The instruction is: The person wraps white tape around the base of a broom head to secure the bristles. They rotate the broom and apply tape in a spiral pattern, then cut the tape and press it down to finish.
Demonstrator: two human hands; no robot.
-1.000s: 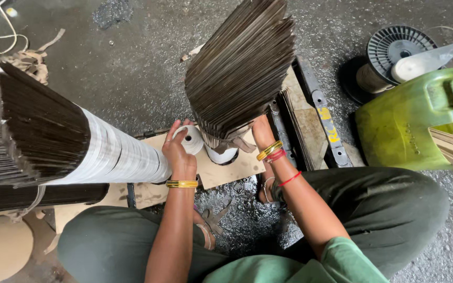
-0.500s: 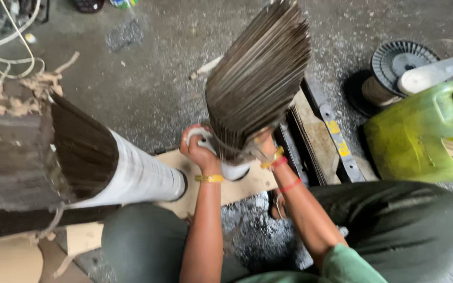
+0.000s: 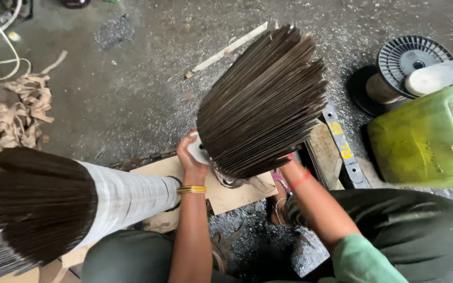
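We see a green plastic jerrycan [image 3: 425,141] at right, a black wire spool [image 3: 412,55] just behind it, and tan cardboard scraps [image 3: 6,112] heaped far left.

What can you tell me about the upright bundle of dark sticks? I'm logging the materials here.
The bundle of thin dark sticks stands roughly upright on the floor, fanning wider toward the camera, its tips uneven. The left hand grips white material at its narrow base; the right hand is hidden behind it. It looks like stiff, straw-like fibre.
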